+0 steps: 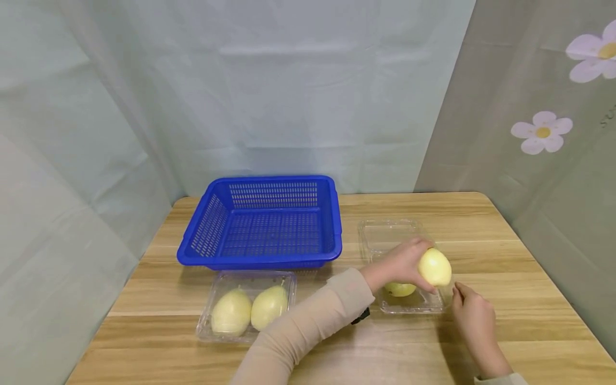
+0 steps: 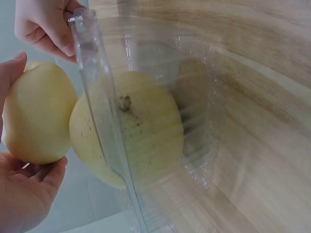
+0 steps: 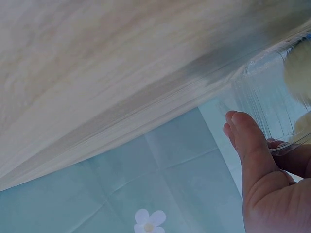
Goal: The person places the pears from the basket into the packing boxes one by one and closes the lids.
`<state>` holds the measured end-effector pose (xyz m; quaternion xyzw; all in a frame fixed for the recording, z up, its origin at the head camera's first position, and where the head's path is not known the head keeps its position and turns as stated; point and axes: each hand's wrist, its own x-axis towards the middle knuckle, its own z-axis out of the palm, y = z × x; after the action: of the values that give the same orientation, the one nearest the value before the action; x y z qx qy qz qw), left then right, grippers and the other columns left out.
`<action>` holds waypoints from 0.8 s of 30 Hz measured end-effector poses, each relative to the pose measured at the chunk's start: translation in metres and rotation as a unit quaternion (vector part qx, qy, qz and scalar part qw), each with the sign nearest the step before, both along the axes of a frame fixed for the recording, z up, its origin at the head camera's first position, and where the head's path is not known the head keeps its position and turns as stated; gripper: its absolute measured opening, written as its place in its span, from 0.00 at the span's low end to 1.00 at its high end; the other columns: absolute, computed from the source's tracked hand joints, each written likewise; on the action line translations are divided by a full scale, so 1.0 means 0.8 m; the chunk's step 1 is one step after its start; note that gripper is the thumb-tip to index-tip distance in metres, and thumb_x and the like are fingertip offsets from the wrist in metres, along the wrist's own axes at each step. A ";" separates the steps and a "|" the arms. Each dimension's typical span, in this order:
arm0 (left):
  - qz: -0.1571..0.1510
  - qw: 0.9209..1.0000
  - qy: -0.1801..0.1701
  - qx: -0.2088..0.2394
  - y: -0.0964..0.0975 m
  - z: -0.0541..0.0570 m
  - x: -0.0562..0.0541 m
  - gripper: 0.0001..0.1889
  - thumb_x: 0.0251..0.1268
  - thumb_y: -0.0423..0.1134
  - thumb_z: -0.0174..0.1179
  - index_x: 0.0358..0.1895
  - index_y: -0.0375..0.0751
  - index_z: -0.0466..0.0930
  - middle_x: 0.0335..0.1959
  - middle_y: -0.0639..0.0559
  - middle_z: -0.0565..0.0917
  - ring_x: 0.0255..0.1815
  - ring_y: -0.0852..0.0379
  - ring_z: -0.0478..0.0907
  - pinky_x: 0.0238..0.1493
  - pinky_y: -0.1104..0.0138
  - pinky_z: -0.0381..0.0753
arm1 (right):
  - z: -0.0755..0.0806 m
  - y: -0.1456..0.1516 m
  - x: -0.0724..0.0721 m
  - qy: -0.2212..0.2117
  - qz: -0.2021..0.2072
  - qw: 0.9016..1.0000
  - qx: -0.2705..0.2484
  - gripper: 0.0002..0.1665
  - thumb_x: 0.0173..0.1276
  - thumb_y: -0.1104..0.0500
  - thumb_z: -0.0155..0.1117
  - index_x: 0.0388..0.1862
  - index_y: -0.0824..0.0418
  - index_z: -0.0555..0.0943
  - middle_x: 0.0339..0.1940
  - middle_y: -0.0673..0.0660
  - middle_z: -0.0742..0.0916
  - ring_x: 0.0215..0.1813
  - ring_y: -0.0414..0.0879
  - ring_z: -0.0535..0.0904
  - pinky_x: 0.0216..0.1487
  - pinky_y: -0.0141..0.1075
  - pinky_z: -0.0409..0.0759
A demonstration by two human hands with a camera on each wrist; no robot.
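My left hand [image 1: 401, 263] grips a pale yellow pear [image 1: 436, 267] above the right part of a clear plastic clamshell box [image 1: 409, 309]. A second pear [image 1: 400, 290] sits inside that box, partly hidden under the left hand. In the left wrist view the held pear [image 2: 41, 114] is between thumb and fingers [image 2: 29, 194], right beside the boxed pear [image 2: 146, 131]. At the box's right side, my right hand [image 1: 475, 320] pinches the rim; the right wrist view shows the thumb and fingers of this hand [image 3: 272, 189] at the box edge [image 3: 286, 148].
A blue plastic basket [image 1: 260, 260] stands at the back left of the wooden table [image 1: 520, 267]. In front of it lies another clear box [image 1: 207, 334] with two pears [image 1: 232, 313]. The open box's lid [image 1: 390, 227] extends backward. A dark object [image 1: 361, 316] shows beside the left sleeve.
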<state>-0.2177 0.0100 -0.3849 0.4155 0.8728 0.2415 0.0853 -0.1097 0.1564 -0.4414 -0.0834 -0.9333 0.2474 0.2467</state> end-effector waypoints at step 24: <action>-0.041 0.992 0.059 -0.104 0.024 -0.023 0.010 0.50 0.32 0.61 0.76 0.65 0.47 0.68 0.63 0.58 0.71 0.60 0.66 0.70 0.57 0.81 0.68 | 0.004 0.002 0.000 -0.051 0.001 0.997 -0.065 0.14 0.65 0.69 0.53 0.43 0.78 0.81 0.38 0.76 0.84 0.12 0.42 0.62 0.11 0.31 0.62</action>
<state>-0.2098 0.0294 -0.4032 0.4534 0.8790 0.1206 0.0858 -0.1096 0.1584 -0.4385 -0.1109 -0.9267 0.3031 0.1926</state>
